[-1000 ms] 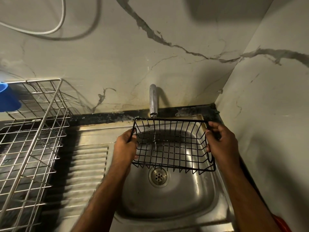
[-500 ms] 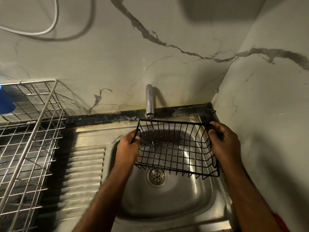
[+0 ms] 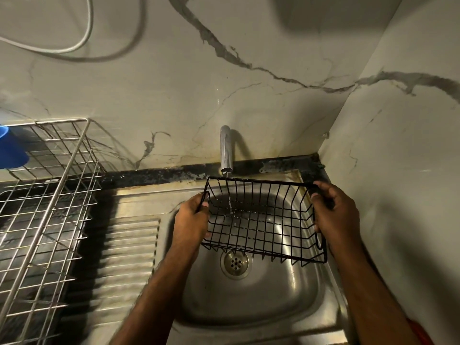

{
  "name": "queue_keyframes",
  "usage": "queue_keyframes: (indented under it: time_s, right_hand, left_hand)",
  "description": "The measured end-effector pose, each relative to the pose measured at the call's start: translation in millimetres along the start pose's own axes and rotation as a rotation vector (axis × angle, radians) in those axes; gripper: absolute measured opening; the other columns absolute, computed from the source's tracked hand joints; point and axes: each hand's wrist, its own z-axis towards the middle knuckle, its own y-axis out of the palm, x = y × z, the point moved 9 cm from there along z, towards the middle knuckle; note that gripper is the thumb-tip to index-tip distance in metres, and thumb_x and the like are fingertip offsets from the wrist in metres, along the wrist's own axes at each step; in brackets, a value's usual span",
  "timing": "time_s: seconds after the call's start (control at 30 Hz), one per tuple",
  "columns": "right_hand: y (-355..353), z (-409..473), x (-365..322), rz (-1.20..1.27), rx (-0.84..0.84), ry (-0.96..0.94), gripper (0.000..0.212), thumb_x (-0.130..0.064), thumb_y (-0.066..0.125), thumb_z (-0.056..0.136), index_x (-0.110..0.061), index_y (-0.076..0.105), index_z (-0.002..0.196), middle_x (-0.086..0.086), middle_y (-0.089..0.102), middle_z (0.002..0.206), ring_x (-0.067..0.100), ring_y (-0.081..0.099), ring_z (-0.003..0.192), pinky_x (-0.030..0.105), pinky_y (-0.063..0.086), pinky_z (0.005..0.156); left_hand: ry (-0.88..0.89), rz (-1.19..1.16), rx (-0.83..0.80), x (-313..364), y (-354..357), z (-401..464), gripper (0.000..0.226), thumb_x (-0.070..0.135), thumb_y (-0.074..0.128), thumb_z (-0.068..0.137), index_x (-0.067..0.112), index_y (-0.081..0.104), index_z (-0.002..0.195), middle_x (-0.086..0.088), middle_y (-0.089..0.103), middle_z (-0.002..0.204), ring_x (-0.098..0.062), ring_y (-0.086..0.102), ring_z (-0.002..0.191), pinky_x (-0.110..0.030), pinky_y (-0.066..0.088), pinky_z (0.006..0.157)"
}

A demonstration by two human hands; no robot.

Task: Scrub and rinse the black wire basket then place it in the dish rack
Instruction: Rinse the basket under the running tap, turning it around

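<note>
The black wire basket [image 3: 263, 220] hangs over the steel sink [image 3: 249, 302], tilted with its open side toward me. My left hand [image 3: 191, 220] grips its left rim and my right hand [image 3: 334, 215] grips its right rim. A thin stream of water falls from the tap [image 3: 226, 150] through the basket's far left part. The silver wire dish rack [image 3: 49, 195] stands to the left of the sink.
A ribbed steel drainboard [image 3: 124, 250] lies between the sink and the rack. The drain [image 3: 235, 262] shows below the basket. A blue object [image 3: 10, 150] sits at the rack's far left. Marble walls close in behind and on the right. A white cable [image 3: 74, 43] hangs on the back wall.
Both hands have kept their grip while the basket tilted a little, its right end dropping lower under the running water. The view shifted slightly.
</note>
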Motion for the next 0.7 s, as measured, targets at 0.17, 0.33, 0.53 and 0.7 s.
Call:
queue_keyframes:
  time_s: [0.17,0.33,0.53,0.7]
  right_hand:
    - [-5,1,4,-0.015,0.018,-0.005,0.031,-0.017,0.061,0.097,-0.026,0.065,0.126,0.002,0.071,0.090,0.021,0.061,0.049,0.023,0.050,0.039]
    - [-12,0,6,-0.013,0.035,-0.005,0.030,-0.016,0.060,0.097,-0.024,0.066,0.126,0.002,0.071,0.087,0.022,0.061,0.048,0.020,0.048,0.039]
    - [-22,-2,11,-0.026,0.060,0.015,0.030,-0.018,0.061,0.097,-0.025,0.065,0.126,0.001,0.070,0.093,0.020,0.061,0.050,0.018,0.045,0.038]
    - [-24,-3,13,-0.036,0.062,0.022,0.030,-0.018,0.061,0.097,-0.025,0.066,0.126,0.001,0.070,0.095,0.021,0.061,0.051,0.016,0.044,0.037]
  left_hand:
    - [-0.017,-0.017,-0.017,0,6,1,0.032,0.023,0.050,0.108,0.022,0.061,0.138,-0.003,0.069,0.119,-0.015,0.065,0.091,-0.039,0.063,0.072]
    - [-0.020,-0.033,-0.029,2,12,-1,0.028,0.022,0.050,0.108,0.022,0.063,0.132,0.000,0.069,0.113,-0.015,0.065,0.090,-0.039,0.062,0.073]
    - [-0.020,-0.066,-0.062,6,22,-8,0.023,0.020,0.049,0.107,0.036,0.059,0.119,0.013,0.065,0.104,-0.014,0.065,0.093,-0.045,0.063,0.079]
    - [-0.009,-0.046,-0.042,4,21,-11,0.029,0.020,0.049,0.108,0.026,0.061,0.133,0.014,0.064,0.107,-0.013,0.065,0.093,-0.040,0.063,0.073]
